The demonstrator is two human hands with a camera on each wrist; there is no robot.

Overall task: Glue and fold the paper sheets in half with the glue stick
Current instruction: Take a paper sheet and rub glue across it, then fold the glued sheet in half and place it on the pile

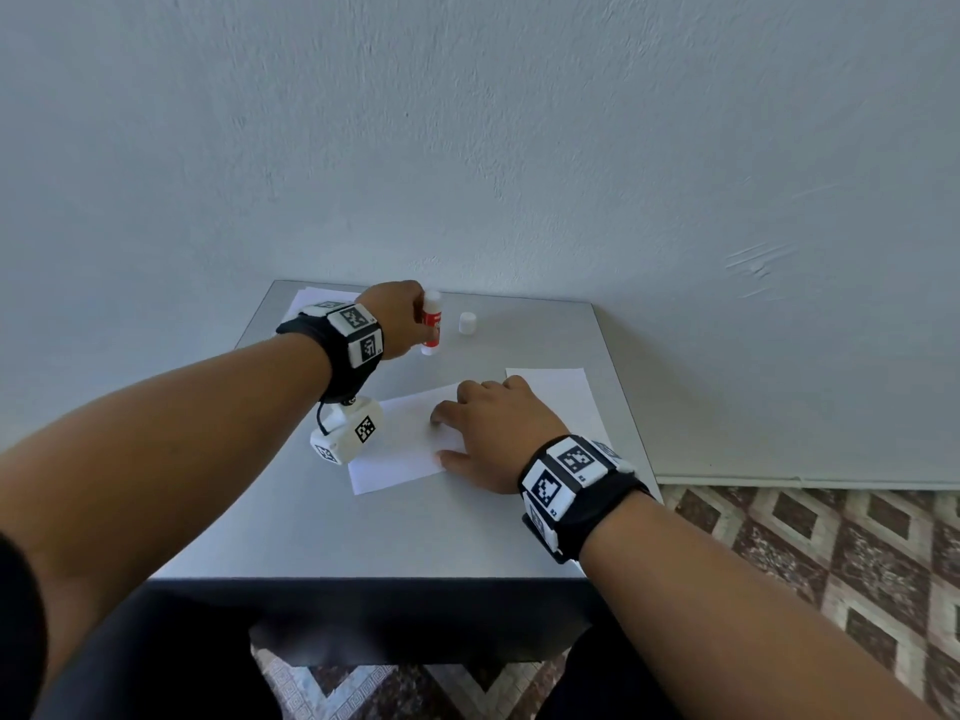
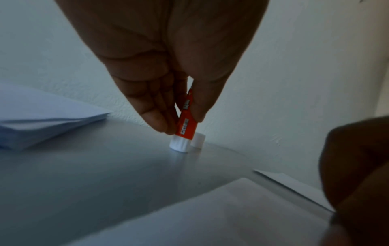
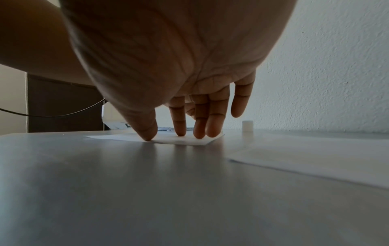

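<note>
my right hand flat, fingers straight, pinning the paper sheet so it can't slide | my left hand pinching the glue stick upright on the table, base down | cap just beside | paper stack far left

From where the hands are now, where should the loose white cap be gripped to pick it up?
Pinch the cap across its round side wall, coming straight down from above. It stands upright on the table, just right of the glue stick that the left hand holds, so the right hand has the clearer approach.
</note>
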